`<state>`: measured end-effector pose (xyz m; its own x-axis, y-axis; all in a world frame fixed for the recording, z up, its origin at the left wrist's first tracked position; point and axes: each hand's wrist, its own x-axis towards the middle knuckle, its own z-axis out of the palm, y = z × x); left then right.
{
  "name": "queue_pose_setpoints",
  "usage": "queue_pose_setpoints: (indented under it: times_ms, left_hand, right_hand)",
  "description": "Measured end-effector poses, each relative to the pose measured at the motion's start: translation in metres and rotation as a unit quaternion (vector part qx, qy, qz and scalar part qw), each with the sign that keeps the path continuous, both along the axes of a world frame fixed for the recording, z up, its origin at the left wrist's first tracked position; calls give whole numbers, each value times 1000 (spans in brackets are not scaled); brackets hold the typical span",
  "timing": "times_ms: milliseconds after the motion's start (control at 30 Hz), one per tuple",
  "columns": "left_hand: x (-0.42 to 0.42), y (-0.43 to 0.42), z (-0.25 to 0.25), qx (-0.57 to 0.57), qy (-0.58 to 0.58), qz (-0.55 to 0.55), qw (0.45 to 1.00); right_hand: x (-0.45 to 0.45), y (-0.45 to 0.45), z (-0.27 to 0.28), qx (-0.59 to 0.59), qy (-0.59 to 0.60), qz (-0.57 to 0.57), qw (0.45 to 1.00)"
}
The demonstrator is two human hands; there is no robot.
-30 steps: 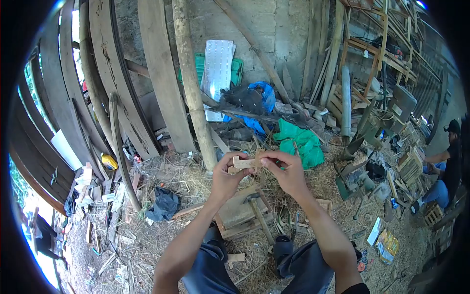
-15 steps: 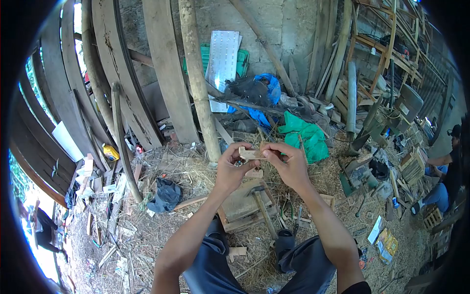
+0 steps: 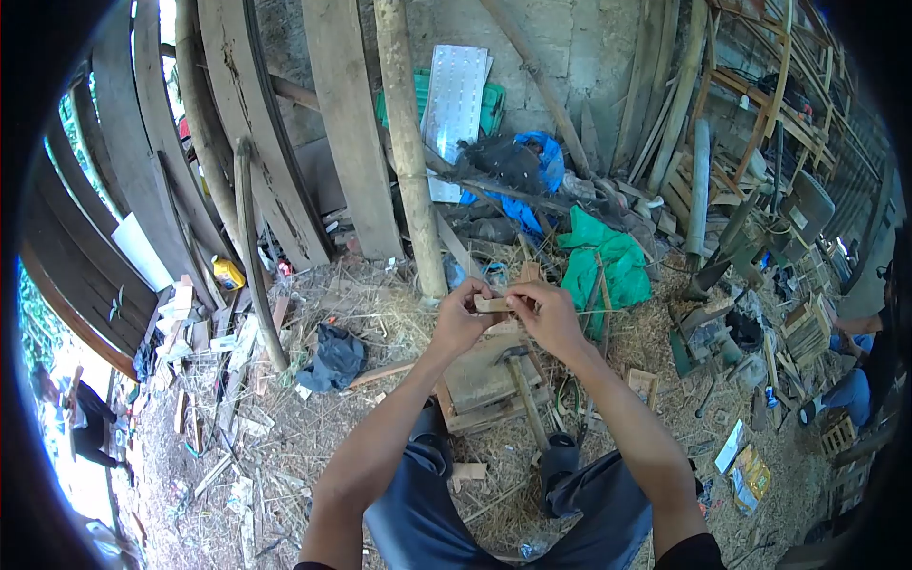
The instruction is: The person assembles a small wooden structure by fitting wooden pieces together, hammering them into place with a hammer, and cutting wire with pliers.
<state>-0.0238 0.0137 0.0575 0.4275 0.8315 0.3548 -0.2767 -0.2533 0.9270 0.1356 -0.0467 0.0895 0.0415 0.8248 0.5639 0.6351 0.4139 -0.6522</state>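
Between my two hands, above a low wooden block [image 3: 480,380], is a small pale wood piece [image 3: 491,306]. My left hand [image 3: 461,321] is closed on its left end with fingers and thumb. The fingertips of my right hand [image 3: 548,316] pinch its right end. Thin straw-like strands show close to the fingers, though I cannot tell whether they are held. A hammer [image 3: 525,399] leans on the block, its head on top and its handle slanting down toward my right foot. Right of it lie pliers [image 3: 568,394], partly hidden by my right forearm.
Straw and wood scraps cover the ground. A dark plastic bag [image 3: 334,358] lies left, a green sheet [image 3: 606,258] ahead by a wooden post [image 3: 407,152]. One person [image 3: 860,370] sits far right; another [image 3: 90,423] is at far left. An open wooden frame [image 3: 643,385] lies right.
The view has shifted, so the surroundings sit further right and slightly higher. The wood piece has turned and shows a narrower face. Both hands still hold it.
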Motion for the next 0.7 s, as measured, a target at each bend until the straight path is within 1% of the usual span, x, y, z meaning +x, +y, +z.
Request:
queue_pose_setpoints:
  times_ms: [67, 133, 200, 267, 300, 333, 367, 400, 467, 500, 567, 600, 667, 700]
  left_hand:
    - [-12, 2, -10, 6, 179, 20, 984]
    - [-18, 7, -36, -15, 161, 8, 987]
    - [-24, 18, -69, -34, 145, 0, 989]
    - [-31, 25, -98, -51, 183, 34, 981]
    - [-33, 21, -103, -55, 185, 35, 981]
    - [-34, 18, -108, -62, 177, 42, 981]
    - [-34, 17, -112, -68, 170, 50, 982]
    - [-34, 15, -115, -70, 173, 51, 981]
    - [-38, 13, -121, -90, 180, 62, 978]
    - [-42, 16, -124, -91, 184, 65, 976]
    - [-49, 24, -129, -25, 281, 71, 957]
    - [-52, 23, -124, -24, 284, 71, 956]
    - [-57, 19, -105, 59, 340, 47, 938]
    - [-60, 19, -99, 59, 343, 47, 936]
  right_hand:
    - [-7, 2, -19, -19, -19, 10, 1000]
    - [-17, 1, -34, -83, -76, -1, 994]
    - [-23, 7, -63, -76, -62, 7, 995]
    - [-30, 11, -80, -60, -49, 8, 997]
    - [-33, 12, -86, -63, -47, 10, 997]
    - [-36, 13, -92, -99, -48, 4, 994]
    - [-37, 15, -97, -135, -49, -1, 990]
    - [-40, 16, -100, -137, -46, 0, 990]
    - [-46, 20, -104, -166, 27, -15, 986]
    - [-47, 23, -102, -167, 32, -12, 985]
    - [-44, 25, -97, -208, 11, -1, 978]
    - [-45, 24, -97, -208, 14, -1, 978]
    - [-44, 22, -98, -204, -16, -13, 979]
    - [-44, 22, -96, -204, -13, -12, 979]
